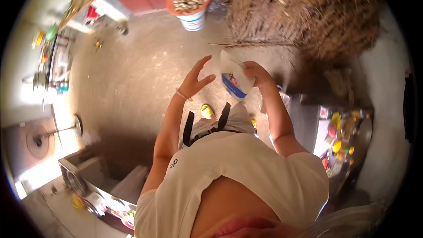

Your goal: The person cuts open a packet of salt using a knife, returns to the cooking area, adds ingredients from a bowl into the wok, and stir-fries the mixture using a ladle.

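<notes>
A white packet (pixel 228 66) with a blue band and a small dark and red print hangs in front of my body. My right hand (pixel 260 75) grips its right edge, fingers closed on it. Just left of the packet, my left hand (pixel 194 81) is held up with thumb and fingers apart and nothing in it. A gap separates that hand from the packet, and a pale bracelet (pixel 183 94) circles its wrist. What the packet contains is hidden.
Ahead stands a white bucket (pixel 192 21) with an orange rim, filled with small light-brown pieces. A large straw pile (pixel 304 13) lies at upper right. At right, a counter (pixel 324 128) carries bottles and jars. A fan (pixel 38 142) and a stone basin (pixel 92 167) are at left.
</notes>
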